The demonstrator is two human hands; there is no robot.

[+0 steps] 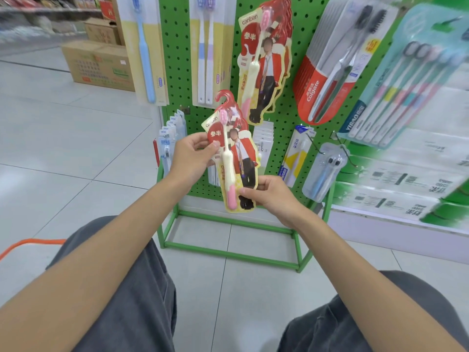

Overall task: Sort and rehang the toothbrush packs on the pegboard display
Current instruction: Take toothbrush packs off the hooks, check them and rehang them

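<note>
I hold a red canban toothbrush pack (234,153) with a pink-and-cream brush and a red hook on top, in front of the green pegboard (284,102). My left hand (191,158) pinches its upper left edge. My right hand (271,196) pinches its lower right corner. A stack of matching canban packs (266,59) hangs above it on the board. Blue and purple brush packs (210,49) hang to the left, red Colgate packs (327,69) to the right.
Small packs (168,143) hang at the board's lower left, a yellow-and-white pack (295,153) and a clear blue-brush pack (323,171) at lower right. A multi-brush pack (406,82) hangs far right. Cardboard boxes (99,64) stand at back left. An orange cable (28,245) crosses the tiled floor.
</note>
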